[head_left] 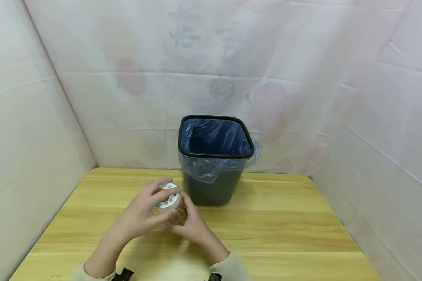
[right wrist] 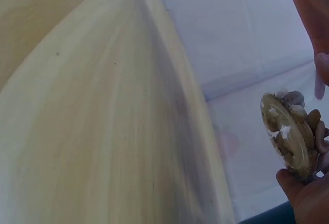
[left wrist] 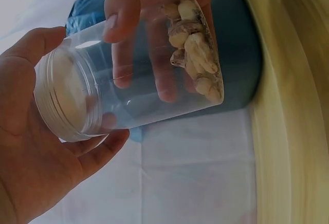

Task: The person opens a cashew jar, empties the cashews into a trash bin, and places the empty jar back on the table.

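Note:
A clear plastic jar [left wrist: 139,106] with a layer of peanuts [left wrist: 198,54] at its bottom is held between both hands, close over the table in the left wrist view. Its round lid [head_left: 171,201] is white with a red centre and dark lettering. My left hand [head_left: 140,212] grips the jar at the lid, fingers spread around the rim. Lower down, my right hand [head_left: 195,227] holds the jar's body from the other side. From below, the right wrist view catches the jar's base [right wrist: 288,136] with fingers beside it.
Just beyond the hands stands a dark trash bin [head_left: 211,191] with a black rim, lined with a blue translucent bag [head_left: 207,168]. The wood-grain table [head_left: 285,234] is enclosed by pale fabric walls [head_left: 126,105] at the back and sides.

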